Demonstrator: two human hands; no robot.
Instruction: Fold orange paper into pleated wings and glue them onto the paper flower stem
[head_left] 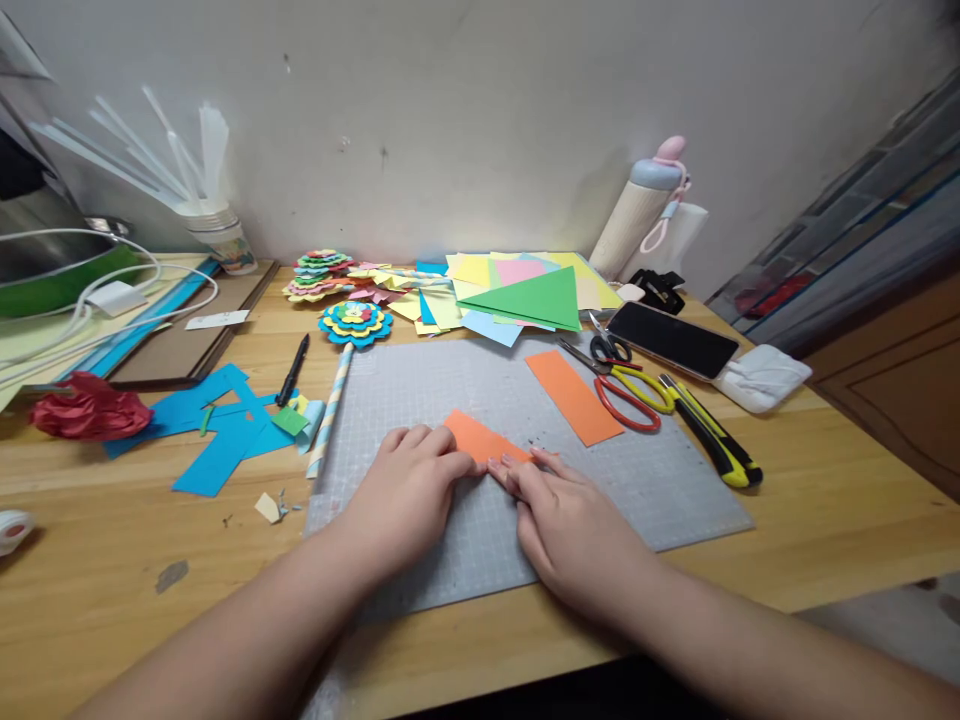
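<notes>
Apparently midway: left hand and right hand, fingers together, press down a partly folded orange paper; a second orange strip lies flat, untouched.

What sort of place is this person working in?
Most likely a home craft desk: a grey cutting mat, loose coloured paper sheets, scissors and layered paper flowers lie on the wooden table, while the left hand and right hand press an orange paper.

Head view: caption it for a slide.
Left hand and right hand press folded orange paper on grey gridded cutting mat.
</notes>
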